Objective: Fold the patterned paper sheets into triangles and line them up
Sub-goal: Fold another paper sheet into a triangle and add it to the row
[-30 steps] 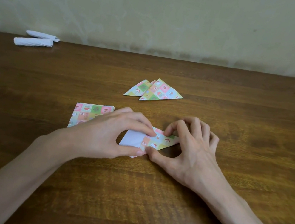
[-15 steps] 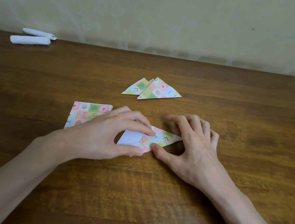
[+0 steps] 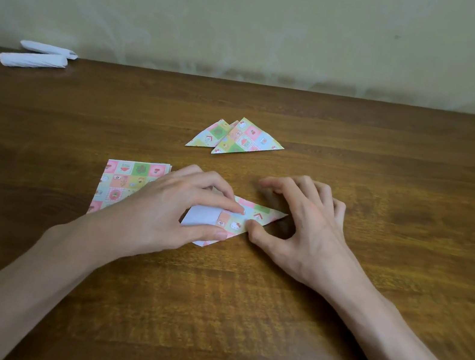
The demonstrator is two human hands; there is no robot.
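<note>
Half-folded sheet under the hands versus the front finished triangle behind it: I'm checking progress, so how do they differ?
The half-folded sheet shows a white underside patch; the front finished triangle shows only print. The half-folded sheet has the left hand and right hand on it; the front finished triangle lies untouched, overlapping a second triangle. Both share the pastel checked print and point right.

Tabletop (image 3: pixel 391 162): dark brown wood, grain plainly visible, smooth, with a soft sheen along the near edge. Sheet (image 3: pixel 242 215) under my left hand (image 3: pixel 161 207): thin paper, matt colour print on one face, plain white on the other. Stack of sheets (image 3: pixel 125 179) to the left and two folded triangles (image 3: pixel 243 139) farther off: I find the same printed matt paper. Rolls (image 3: pixel 32 59), far left: white paper, creased. Wall (image 3: pixel 258 18): matt, blotchy.
</note>
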